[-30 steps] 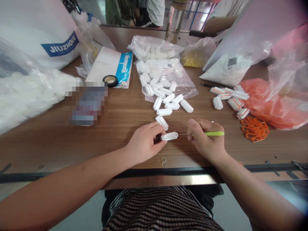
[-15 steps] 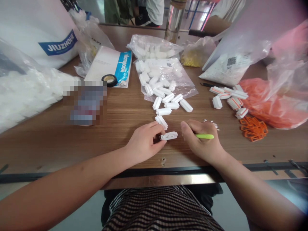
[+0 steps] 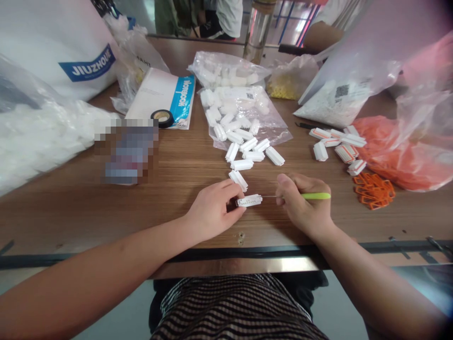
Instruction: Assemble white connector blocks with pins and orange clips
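Near the table's front edge, my left hand (image 3: 216,206) pinches a white plastic connector housing (image 3: 250,201) between thumb and fingers. Small dark holes run in rows along its upper face. My right hand (image 3: 305,200) is closed around a pick (image 3: 316,196) with a bright green handle and a thin metal shaft. The shaft points left, its tip at or close to the right end of the housing; contact cannot be made out. Just behind my left hand lies another white housing (image 3: 238,180), with several more (image 3: 253,156) scattered further back.
A clear bag (image 3: 279,134) of white housings lies behind. To the right are housings with orange strips (image 3: 345,153), loose orange frames (image 3: 374,190) and a bag of orange parts (image 3: 399,156). Left stand a notebook (image 3: 152,94), black tape roll (image 3: 162,118) and large bags (image 3: 42,132).
My right hand has moved right with the pick, and more of the metal shaft shows between fingers and housing. My left hand and the housing stay nearly in place.
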`<state>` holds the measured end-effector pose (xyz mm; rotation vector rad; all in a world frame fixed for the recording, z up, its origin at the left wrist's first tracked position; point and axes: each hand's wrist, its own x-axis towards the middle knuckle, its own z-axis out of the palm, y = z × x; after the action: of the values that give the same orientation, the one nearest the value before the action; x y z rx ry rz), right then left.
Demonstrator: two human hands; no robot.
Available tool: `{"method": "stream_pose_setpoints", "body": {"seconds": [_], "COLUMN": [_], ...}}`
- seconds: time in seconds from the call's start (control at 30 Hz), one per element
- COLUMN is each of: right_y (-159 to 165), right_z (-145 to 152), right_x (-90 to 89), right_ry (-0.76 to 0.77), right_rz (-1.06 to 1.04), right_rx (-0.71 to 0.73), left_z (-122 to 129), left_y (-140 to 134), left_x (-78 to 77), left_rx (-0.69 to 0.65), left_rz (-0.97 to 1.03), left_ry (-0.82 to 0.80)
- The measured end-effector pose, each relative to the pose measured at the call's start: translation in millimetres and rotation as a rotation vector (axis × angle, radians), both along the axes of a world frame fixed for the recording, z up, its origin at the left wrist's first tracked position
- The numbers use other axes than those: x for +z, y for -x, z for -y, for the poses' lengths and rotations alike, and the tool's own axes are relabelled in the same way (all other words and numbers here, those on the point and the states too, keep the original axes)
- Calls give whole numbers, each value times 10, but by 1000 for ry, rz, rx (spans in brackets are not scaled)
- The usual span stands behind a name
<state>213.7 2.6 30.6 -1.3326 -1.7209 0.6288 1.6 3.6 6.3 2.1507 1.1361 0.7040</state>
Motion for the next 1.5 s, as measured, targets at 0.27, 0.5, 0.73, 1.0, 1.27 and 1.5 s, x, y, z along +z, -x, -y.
{"method": "stream_pose_setpoints", "body": {"seconds": [0.27, 0.5, 0.73, 1.0, 1.27, 1.5], "right_y": [9, 63, 60, 12, 18, 28], "right_z": [-4, 1, -4, 19, 22, -3], "right_x": [-24, -5, -21, -4, -33, -40], "right_ry": [5, -47, -107, -46, -19, 6], "right_rz": [13, 140, 202, 39, 43, 83], "right_rx": [-19, -4, 54, -20, -21, -4], "left_z": [-5, 0, 5, 0, 0, -9], "left_y": [-1, 6, -13, -3, 7, 7], "left_x": [-9, -16, 11, 6, -9, -13], "left_rx": [3, -4, 9, 10, 7, 0], "left_rz": [0, 8, 19, 2, -11, -6], "left_ry": [0, 5, 8, 19, 17, -5]}}
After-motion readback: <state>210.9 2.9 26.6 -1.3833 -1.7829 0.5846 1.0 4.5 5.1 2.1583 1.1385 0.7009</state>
